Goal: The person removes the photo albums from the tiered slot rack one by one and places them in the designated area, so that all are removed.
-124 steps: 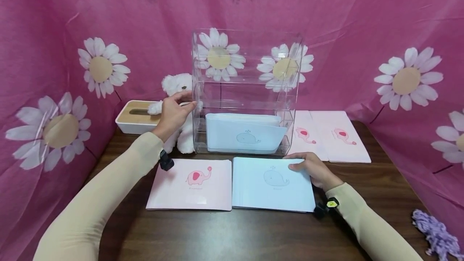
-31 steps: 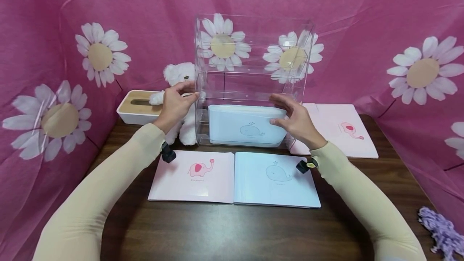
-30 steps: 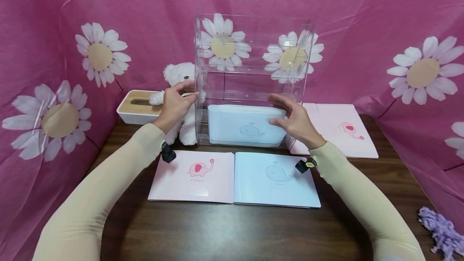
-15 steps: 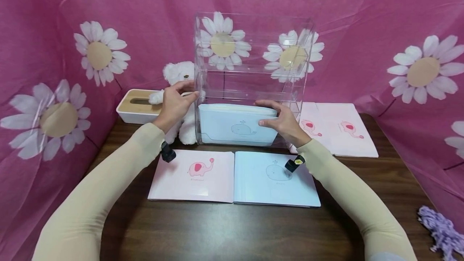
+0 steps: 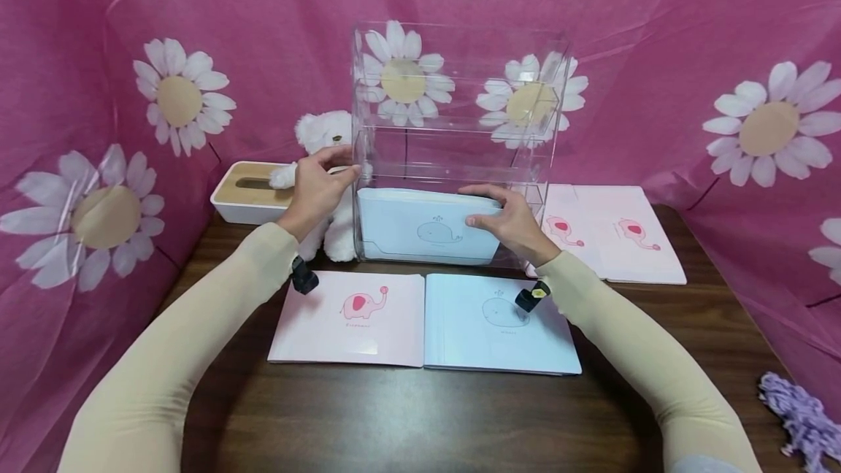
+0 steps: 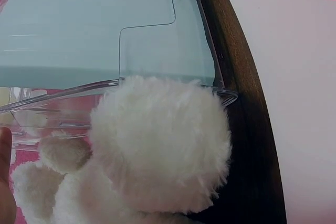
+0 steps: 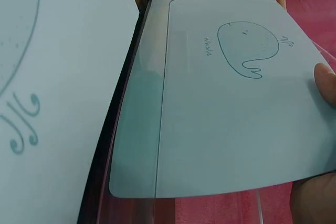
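A clear acrylic tiered rack (image 5: 453,131) stands at the middle of the table. Pale blue folders (image 5: 414,228) printed with a whale stand in its lowest tier, pressed up to the left side. My right hand (image 5: 515,223) pinches their upper right corner, thumb (image 7: 326,83) on the front and fingers behind. My left hand (image 5: 317,192) grips the rack's left side edge, with the thumb at the front corner and the other fingers partly hidden behind. In front of the rack lie a pink elephant stack (image 5: 348,323) and a blue whale stack (image 5: 499,345), side by side.
A white plush bear (image 5: 338,232) sits against the rack's left side, beside a white box with a wooden lid (image 5: 252,195). More pink elephant folders (image 5: 637,239) lie at the back right. Purple yarn (image 5: 801,414) lies near the right edge. A pink floral cloth (image 5: 624,6) hangs behind.
My right hand has left the blue stack on the table, reached the rack and slid the whale folders left in the lowest tier. My left hand has kept its place on the rack.
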{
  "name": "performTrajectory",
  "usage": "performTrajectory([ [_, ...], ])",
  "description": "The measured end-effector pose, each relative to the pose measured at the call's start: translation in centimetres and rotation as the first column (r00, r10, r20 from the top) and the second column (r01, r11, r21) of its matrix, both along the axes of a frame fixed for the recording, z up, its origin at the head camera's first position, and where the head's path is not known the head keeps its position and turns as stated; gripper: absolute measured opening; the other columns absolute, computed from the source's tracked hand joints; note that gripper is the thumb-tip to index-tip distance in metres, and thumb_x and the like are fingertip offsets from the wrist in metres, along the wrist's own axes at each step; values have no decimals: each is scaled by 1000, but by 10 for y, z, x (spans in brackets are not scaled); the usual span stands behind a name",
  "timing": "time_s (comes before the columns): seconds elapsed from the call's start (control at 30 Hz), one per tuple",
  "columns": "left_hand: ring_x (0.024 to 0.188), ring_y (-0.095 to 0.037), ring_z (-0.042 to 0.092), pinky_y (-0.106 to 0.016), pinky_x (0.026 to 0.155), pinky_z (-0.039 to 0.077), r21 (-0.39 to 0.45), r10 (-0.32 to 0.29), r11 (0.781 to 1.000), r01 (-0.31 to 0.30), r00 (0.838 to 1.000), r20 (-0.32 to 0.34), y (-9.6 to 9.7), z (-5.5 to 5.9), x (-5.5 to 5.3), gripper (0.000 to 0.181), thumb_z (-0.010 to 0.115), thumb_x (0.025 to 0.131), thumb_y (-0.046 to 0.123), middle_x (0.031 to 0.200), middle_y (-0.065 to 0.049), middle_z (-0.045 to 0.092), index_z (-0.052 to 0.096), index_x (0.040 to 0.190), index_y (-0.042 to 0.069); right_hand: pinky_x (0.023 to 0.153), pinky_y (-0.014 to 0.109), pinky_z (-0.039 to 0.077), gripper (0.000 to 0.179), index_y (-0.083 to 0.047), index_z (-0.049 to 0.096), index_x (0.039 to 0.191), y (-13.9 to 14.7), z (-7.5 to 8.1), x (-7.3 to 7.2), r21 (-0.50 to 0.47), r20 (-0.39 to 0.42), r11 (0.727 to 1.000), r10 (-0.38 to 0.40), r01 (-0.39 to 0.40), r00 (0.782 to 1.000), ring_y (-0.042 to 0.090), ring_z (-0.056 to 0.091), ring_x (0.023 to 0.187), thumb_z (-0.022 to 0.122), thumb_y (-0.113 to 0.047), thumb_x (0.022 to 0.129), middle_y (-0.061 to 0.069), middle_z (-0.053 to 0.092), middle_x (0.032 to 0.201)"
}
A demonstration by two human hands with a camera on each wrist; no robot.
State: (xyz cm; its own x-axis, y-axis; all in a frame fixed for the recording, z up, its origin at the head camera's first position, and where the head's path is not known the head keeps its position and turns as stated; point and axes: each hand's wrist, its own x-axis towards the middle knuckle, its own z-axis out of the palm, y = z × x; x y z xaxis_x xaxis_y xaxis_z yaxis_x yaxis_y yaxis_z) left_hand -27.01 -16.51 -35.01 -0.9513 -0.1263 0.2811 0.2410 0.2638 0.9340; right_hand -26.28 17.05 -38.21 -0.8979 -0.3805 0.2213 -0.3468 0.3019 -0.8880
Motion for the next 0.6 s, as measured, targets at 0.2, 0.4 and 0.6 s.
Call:
performTrajectory([
  [0.2, 102, -5, 67, -17, 94, 58, 6, 2, 1000, -2, 1000, 0, -1, -1, -1, 42, 74, 89, 4, 122, -22, 71, 67, 131, 2, 83, 20, 61, 46, -10, 68, 131, -3, 0, -1, -5, 3, 1000, -20, 20, 1000, 4, 71, 100, 79, -6, 87, 10, 68, 134],
  [0.4, 101, -5, 67, -19, 95, 58, 17, -5, 1000, 5, 1000, -8, -1, -4, -1, 42, 74, 88, 3, 121, -22, 71, 67, 130, 1, 82, 22, 62, 44, -10, 70, 129, -5, -1, -2, -37, 42, 998, -49, 50, 998, 7, 74, 97, 77, -1, 87, 12, 69, 134],
  [0.6, 101, -5, 67, -19, 95, 58, 15, -2, 1000, 3, 1000, -16, 0, -2, -1, 42, 74, 88, 3, 121, -22, 71, 67, 129, 1, 80, 24, 63, 45, -10, 70, 129, -6, 1, -1, -53, 86, 994, -88, 92, 992, 10, 76, 94, 77, 0, 86, 13, 71, 129],
])
